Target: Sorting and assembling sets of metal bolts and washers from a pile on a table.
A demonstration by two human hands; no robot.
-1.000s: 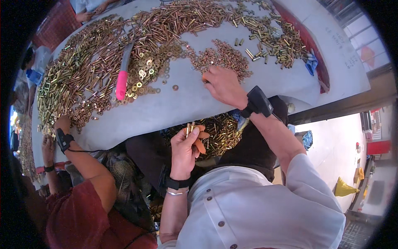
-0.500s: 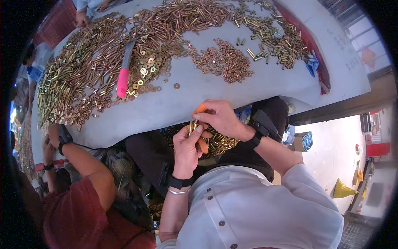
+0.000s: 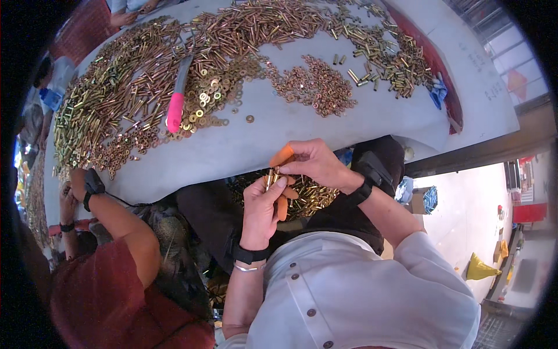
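Metal tubes (image 3: 269,179) (brass-coloured) between hands (image 3: 259,210) (image 3: 317,166)

Small-parts workshop, judging by the wide work table (image 3: 267,131) heaped with loose metal tubes (image 3: 401,75), flat washers (image 3: 216,96) and coppery rings (image 3: 317,87), a red-sleeved co-worker (image 3: 104,279) alongside.

Faint handwritten marks (image 3: 480,60) are running in short lines across the pale board (image 3: 485,116) at the right end of the worktop (image 3: 215,148) — they are looking too small and blurred for any letter to be made out. Nothing else is showing legible words or numbers.
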